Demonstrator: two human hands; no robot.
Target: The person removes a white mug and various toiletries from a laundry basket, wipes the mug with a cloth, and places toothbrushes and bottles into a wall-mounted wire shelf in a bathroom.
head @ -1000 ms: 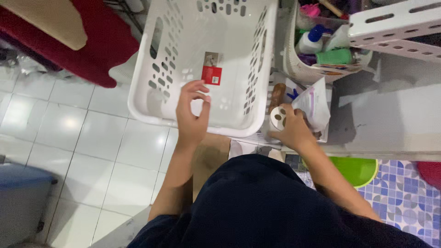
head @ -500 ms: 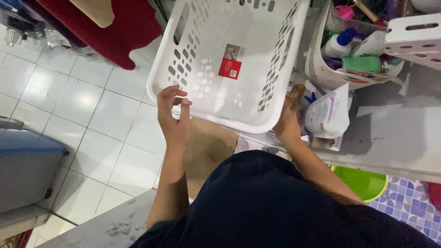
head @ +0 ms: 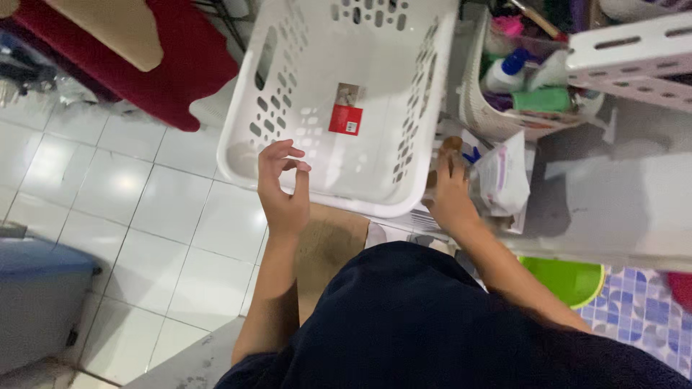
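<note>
A large white perforated laundry basket (head: 404,194) with a red and white label (head: 345,115) inside stands in front of me. My left hand (head: 281,189) hovers over its near rim, fingers loosely apart and holding nothing. My right hand (head: 450,194) reaches past the basket's right corner onto the grey counter (head: 620,202). Its fingertips lie at a brown object (head: 452,144), next to a white pouch (head: 502,176). Whether it grips anything is hidden by the hand itself.
A small white woven basket (head: 497,119) of bottles and a white perforated crate (head: 634,50) stand at the back right. A brown cardboard piece (head: 333,241) lies under the big basket. Around it are a green basin (head: 569,277), a red cloth (head: 173,65), a grey-blue bin (head: 36,302) and a white tiled floor (head: 144,209).
My right hand held a round white object a second ago; now it is stretched flat toward the brown object. My left hand lifted off the basket rim and opened slightly.
</note>
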